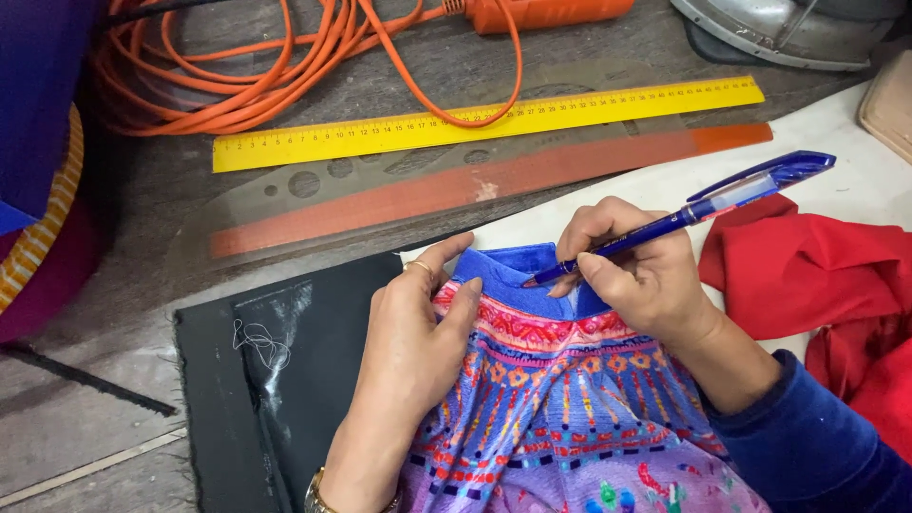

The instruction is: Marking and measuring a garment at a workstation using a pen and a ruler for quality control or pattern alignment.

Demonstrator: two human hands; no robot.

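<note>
Nearest the camera, the patterned purple-and-pink garment [560, 408] lies on the table [114, 418], and the left hand [413, 347] presses flat on it at about 9 o'clock of its blue collar band [518, 261], fingers together and thumb spread. The right hand [636, 271], at 3 o'clock of the band, has its fingers clamped on a blue pen [703, 204] whose tip touches the band. Farther off, red cloth [826, 285] lies at 3 o'clock, with a yellow ruler [475, 123] and orange cable [266, 66] at 12 o'clock.

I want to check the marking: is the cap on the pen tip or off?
Off the tip: the bare point of the pen touches the blue band; the cap sits on the back end.
</note>
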